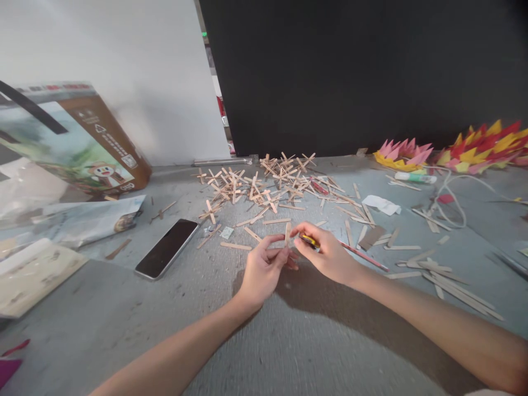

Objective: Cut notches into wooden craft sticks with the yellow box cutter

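Wooden and pale, a flat stick [287, 233] stands nearly upright, long axis pointing upward, pinched in the left hand [264, 267] over a grey table [231, 357], beside the right hand [325, 256] gripping a yellow-and-black tool [311, 241], with crossed sticks [234, 187] heaped beyond and a black panel [363, 77] behind.

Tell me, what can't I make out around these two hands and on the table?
All in the head view:
- Yellow-and-black tool: mostly covered by the right hand's fingers; I can't see whether it has a blade.
- Wooden craft stick: lower end hidden by the left hand.
- Purple item: cut off by the left edge.
- White-and-green tube: lettering too small and blurred.
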Motion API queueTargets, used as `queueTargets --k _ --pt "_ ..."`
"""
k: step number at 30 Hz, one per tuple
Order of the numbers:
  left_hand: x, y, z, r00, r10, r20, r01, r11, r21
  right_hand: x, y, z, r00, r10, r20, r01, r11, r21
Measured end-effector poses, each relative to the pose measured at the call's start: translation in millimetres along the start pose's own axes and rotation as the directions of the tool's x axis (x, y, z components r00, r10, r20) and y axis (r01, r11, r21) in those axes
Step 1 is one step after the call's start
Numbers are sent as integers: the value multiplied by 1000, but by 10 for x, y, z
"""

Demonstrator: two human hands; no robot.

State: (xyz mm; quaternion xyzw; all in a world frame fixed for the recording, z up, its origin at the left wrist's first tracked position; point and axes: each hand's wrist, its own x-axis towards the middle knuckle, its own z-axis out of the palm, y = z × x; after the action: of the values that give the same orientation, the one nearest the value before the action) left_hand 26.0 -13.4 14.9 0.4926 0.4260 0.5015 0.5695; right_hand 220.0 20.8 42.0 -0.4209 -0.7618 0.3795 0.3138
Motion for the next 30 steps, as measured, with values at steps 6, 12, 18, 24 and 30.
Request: queueTargets --k 6,12,18,24,30 --pt "51 -1 -38 998 -24 -56 19 996 -85 4 208 -122 935 -338 111 355 882 -311" --pt "105 -37 -66 997 -53 -58 44 987 -153 79 427 -109 902 -429 55 425 856 -294" --pt "85 -1 -55 999 -51 0 50 990 -130 92 465 -93 895 -446 34 434 849 -301" --pt "67 21 -44 998 -57 1 57 992 -110 83 473 -88 895 -445 34 436 855 -282" --pt "65 19 -43 998 -58 18 60 992 -112 82 465 -92 892 -449 50 443 845 -299"
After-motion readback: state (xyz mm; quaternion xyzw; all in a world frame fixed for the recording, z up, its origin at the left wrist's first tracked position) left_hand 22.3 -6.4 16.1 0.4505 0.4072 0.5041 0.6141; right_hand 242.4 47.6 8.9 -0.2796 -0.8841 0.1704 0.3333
